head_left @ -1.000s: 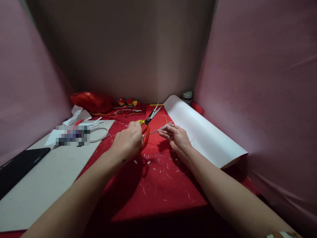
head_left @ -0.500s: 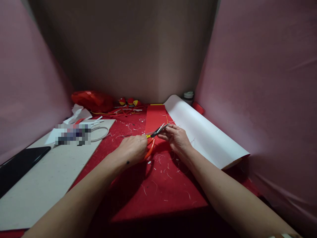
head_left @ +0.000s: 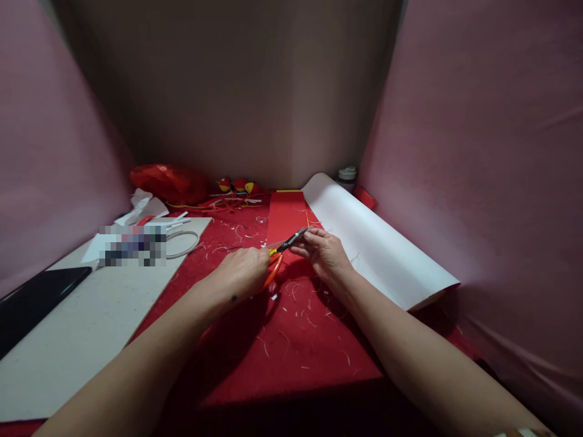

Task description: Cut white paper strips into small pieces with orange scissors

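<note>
I have the orange-and-yellow scissors [head_left: 288,244] in the left hand [head_left: 243,270], its fingers wrapped around the handles, above the near part of a red panel [head_left: 286,209]. The blades lie almost closed, tips right by the fingertips of the right hand [head_left: 324,250], which pinches a thin pale strip [head_left: 274,244]; just where the blades meet it, I can't make out.

My chief worry is a nicked fingertip, since the grip sits so near the points. A slack strip could fold between the blades and leave a ragged edge. If the scissors dip, they might score the panel underneath, and loose clippings could stick to it.

Counting outward: one pair of scissors, one strip in the fingers, one panel, then one white roll [head_left: 378,243] along the right and one lidded jar [head_left: 347,177] behind it. At the back I count three red-and-yellow round pieces [head_left: 238,185] and one red bag [head_left: 168,183]. To the left is one pale board [head_left: 122,303] bearing one black flat object [head_left: 43,306]. Thread scraps on the red cloth [head_left: 296,364] are too many and small to count.
</note>
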`<state>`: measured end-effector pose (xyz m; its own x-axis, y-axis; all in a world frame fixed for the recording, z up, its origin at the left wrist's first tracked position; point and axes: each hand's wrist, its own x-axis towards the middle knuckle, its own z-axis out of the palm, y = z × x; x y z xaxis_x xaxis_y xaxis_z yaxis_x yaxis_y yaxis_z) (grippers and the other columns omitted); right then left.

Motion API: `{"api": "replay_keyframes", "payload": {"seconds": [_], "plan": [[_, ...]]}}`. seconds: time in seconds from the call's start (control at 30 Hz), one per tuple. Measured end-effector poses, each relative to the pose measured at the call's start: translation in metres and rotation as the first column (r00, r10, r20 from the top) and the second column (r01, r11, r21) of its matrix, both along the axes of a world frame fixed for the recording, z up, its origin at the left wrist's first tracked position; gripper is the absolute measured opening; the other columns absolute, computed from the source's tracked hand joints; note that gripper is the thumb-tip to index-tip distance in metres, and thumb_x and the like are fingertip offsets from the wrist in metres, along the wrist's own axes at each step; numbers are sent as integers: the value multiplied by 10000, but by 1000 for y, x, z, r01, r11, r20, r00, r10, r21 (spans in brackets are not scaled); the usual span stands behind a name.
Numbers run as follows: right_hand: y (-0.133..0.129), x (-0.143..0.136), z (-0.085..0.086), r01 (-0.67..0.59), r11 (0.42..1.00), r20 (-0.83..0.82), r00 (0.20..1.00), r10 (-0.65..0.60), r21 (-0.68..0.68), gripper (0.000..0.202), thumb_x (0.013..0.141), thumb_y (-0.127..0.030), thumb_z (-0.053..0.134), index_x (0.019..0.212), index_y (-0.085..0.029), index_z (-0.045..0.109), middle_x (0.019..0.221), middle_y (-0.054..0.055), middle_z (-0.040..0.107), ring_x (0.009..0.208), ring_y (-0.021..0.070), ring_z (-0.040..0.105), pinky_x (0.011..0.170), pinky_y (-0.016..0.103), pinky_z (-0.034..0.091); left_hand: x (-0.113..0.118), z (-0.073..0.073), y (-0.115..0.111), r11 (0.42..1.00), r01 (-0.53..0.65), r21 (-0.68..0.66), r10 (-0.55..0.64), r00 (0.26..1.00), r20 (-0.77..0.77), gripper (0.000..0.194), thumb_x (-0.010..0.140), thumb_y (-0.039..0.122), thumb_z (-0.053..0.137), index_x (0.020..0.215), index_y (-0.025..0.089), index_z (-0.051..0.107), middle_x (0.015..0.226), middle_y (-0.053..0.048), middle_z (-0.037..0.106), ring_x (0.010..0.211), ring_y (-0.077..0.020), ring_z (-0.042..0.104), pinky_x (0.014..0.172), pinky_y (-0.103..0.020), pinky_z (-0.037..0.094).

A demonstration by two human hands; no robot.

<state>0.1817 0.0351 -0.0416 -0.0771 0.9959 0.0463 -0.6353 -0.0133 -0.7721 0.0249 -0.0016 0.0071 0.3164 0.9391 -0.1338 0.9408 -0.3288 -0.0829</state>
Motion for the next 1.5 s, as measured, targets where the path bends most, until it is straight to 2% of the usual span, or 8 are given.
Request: {"api": "replay_keyframes", "payload": {"seconds": [0.23, 0.5, 0.67, 0.83, 1.17, 1.27, 1.4, 1.5], "plan": [[1, 0, -1, 0, 1000, -6, 1000, 0, 0, 82, 687, -71, 570, 657, -141, 539, 586, 16, 645, 601, 161, 654, 590, 300, 563, -5, -4, 2, 999, 34, -7, -33, 999, 31, 329, 706, 453, 501, 863, 174, 579, 771, -129, 640, 717, -282, 616, 568, -329, 424], [0, 0, -2, -17, 999, 15, 1000, 16, 31, 76, 679, -80, 577, 661, -145, 543, 608, 26, 652, 606, 165, 654, 610, 311, 560, -4, -2, -2, 998, 52, -20, -51, 998, 37, 318, 706, 452, 511, 850, 174, 569, 787, -124, 640, 715, -267, 614, 559, -312, 415], [-3, -2, -1, -39, 998, 13, 999, 39, 46, 87, 658, -86, 600, 661, -147, 537, 616, 29, 654, 630, 175, 658, 680, 356, 551, -2, -1, -5, 996, 78, -33, -78, 997, 16, 288, 753, 416, 464, 870, 169, 556, 880, -138, 639, 770, -278, 611, 596, -338, 437], [-5, -4, 1, -42, 998, 7, 999, 42, 38, 89, 661, -90, 595, 650, -146, 527, 601, 27, 648, 616, 168, 653, 640, 331, 552, 2, 3, -6, 997, 56, -43, -56, 998, 13, 263, 776, 364, 434, 882, 156, 555, 859, -142, 640, 763, -282, 612, 595, -349, 439], [-6, -4, 2, -51, 998, 43, 998, 50, 27, 94, 675, -101, 589, 652, -151, 514, 614, 37, 656, 611, 165, 653, 625, 310, 546, -1, 5, -3, 994, 13, -106, -10, 999, 30, 152, 688, 243, 543, 822, 176, 574, 772, -83, 655, 679, -205, 605, 526, -245, 361], [-7, -3, 3, -76, 996, 68, 995, 73, 37, 106, 685, -127, 594, 640, -158, 504, 622, 53, 660, 627, 173, 658, 650, 316, 542, -6, 6, 0, 999, -22, -34, 26, 994, 109, 169, 733, 223, 484, 883, 185, 551, 757, -66, 652, 677, -191, 602, 537, -239, 358], [-7, -1, 4, -100, 994, 62, 993, 97, 43, 101, 678, -128, 589, 641, -168, 504, 623, 45, 655, 664, 194, 666, 680, 338, 542, -17, 5, 9, 947, -200, 250, 139, 960, 242, 231, 810, 273, 345, 892, 172, 536, 764, -99, 634, 691, -217, 592, 552, -277, 367], [-6, 1, 4, -97, 995, 76, 993, 95, 26, 88, 677, -134, 582, 651, -176, 509, 626, 42, 654, 669, 196, 666, 690, 348, 541, -24, 0, 18, 960, -206, 189, 93, 873, 478, 154, 761, 267, 427, 830, 185, 537, 684, -38, 613, 625, -172, 575, 529, -251, 375]]}}
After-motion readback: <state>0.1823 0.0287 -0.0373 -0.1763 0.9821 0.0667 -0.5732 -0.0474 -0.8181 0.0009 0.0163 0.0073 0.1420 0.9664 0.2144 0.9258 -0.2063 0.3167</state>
